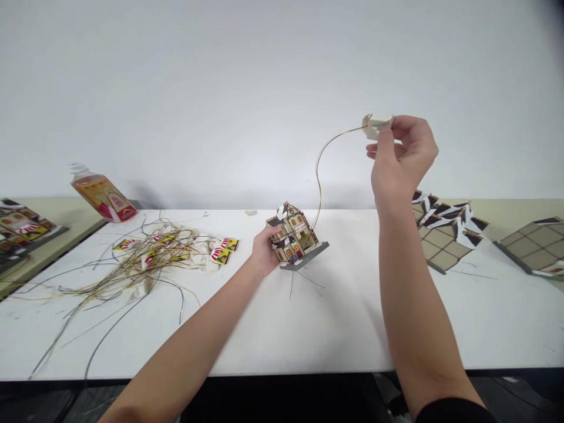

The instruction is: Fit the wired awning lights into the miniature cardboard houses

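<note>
My left hand (263, 251) is closed around the left side of a small model house (294, 232), tilted just over the white table. The house has a grey base, lit-looking orange windows and snow-white patches on its roof. Thin wire ends stick out below the base. Raised high at the right, my right hand (403, 150) pinches a small cream-white piece (378, 125). A pair of thin wires (318, 167), yellowish and dark, curves from this piece down to the back of the house.
A tangle of wires (145, 264) with small striped-awning pieces (224, 251) lies on the table (247, 335) at left. Behind it is a tilted drink bottle (103, 192). More model houses stand at the far left (26, 226) and at right (447, 235), (535, 247).
</note>
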